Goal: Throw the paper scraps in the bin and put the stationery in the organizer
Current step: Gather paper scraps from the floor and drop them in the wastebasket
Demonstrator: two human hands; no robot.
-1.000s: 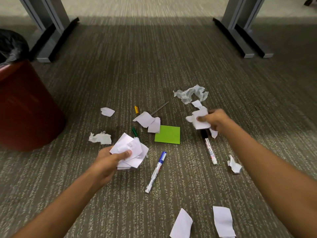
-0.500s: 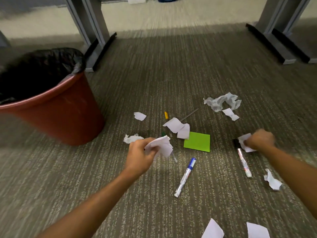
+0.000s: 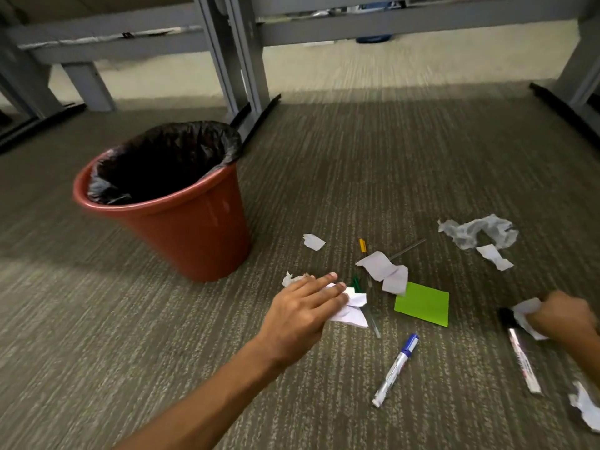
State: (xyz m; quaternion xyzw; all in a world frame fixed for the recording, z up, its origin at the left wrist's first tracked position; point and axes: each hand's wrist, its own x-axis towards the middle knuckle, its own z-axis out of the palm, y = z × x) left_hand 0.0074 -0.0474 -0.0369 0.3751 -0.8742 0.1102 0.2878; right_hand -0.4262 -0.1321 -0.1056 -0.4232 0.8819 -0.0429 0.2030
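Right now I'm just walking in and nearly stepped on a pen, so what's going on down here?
A person is clearing litter off the carpet. The left hand holds a wad of white paper scraps near the red bin. The right hand has its grip on another crumpled scrap. Loose scraps, a blue-capped marker, a black-capped marker and a green sticky pad lie around; no organizer is in view.

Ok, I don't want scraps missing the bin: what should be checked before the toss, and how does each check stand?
1. Left hand holds its paper wad: ok.
2. Right hand holds its scrap: ok.
3. Bin upright, mouth open, liner in: ok.
4. Left hand over the bin mouth: not ok, it is to the right of the bin and lower in view.
5. No pen caught in the wad: cannot tell; a green pen lies right beside it.
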